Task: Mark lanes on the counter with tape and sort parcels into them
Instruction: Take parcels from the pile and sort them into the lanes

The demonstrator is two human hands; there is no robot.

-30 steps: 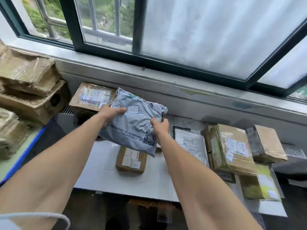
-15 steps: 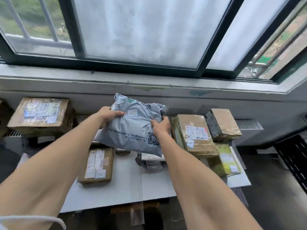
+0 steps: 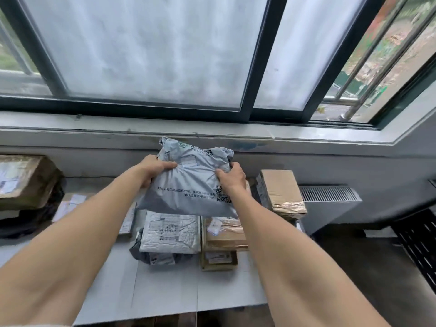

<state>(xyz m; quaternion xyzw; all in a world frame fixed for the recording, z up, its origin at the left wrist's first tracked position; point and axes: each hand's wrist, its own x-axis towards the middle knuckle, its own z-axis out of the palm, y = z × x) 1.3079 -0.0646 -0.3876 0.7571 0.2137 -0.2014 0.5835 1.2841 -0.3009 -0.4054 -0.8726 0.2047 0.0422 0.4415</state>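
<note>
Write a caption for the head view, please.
Left hand and right hand hold a grey mailer bag above stacked parcels.

I have a single view, worn on the head. It looks forward and down at the desk (image 3: 165,291) from above its near edge, facing the window (image 3: 151,50) beyond the desk. It sits close: the left hand (image 3: 153,169) and right hand (image 3: 232,178) hold a grey parcel (image 3: 188,185) mid-frame, above the desk.
</note>
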